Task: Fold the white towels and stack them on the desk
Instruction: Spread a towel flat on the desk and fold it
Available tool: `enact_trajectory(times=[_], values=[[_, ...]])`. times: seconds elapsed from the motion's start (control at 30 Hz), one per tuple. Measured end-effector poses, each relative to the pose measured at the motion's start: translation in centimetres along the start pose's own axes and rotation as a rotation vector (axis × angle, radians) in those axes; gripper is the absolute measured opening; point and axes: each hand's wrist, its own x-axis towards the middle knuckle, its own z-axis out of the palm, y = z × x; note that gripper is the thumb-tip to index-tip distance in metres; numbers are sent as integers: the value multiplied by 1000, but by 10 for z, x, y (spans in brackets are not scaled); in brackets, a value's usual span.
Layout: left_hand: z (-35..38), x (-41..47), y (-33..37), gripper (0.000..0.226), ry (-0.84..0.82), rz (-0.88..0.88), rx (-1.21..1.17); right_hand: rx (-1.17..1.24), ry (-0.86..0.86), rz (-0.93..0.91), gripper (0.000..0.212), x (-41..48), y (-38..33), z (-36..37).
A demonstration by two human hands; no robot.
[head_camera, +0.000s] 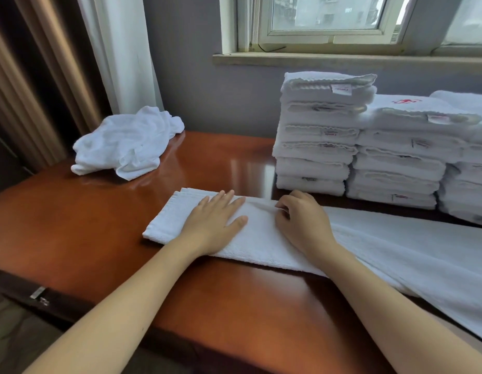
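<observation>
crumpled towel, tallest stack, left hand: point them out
crumpled towel (126, 143), head view, middle of heap
tallest stack (323, 130), head view, front face midway up
left hand (215, 222), head view, back of hand

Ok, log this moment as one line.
step: folding towel | left hand: pressing flat | right hand: pinching its edge | crumpled pile: rear left

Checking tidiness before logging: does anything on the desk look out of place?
Only the crumpled towel at the far left of the desk: a bunched, unfolded heap, unlike the neat stacks on the right.
</observation>
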Motion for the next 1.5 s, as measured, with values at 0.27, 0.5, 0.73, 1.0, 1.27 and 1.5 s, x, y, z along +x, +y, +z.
enact_trajectory(times=[0.27,0.5,0.73,1.0,1.27,1.5], values=[[-16,-22,-57,65,-60,-129,80,-28,-39,-9,21,-2,-45,14],[-6,-28,23,57,33,68,-159,-110,-128,33,42,-42,-12,-33],[10,-35,140,53,72,518,-338,-9,-85,88,39,-120,46,-103],[24,-41,214,52,80,806,-415,36,81,269,29,-206,92,-151],[27,-36,244,22,148,960,-258,22,108,377,14,-252,117,-170],[23,-36,257,28,360,1067,-154,133,5,332,37,-270,137,-180]])
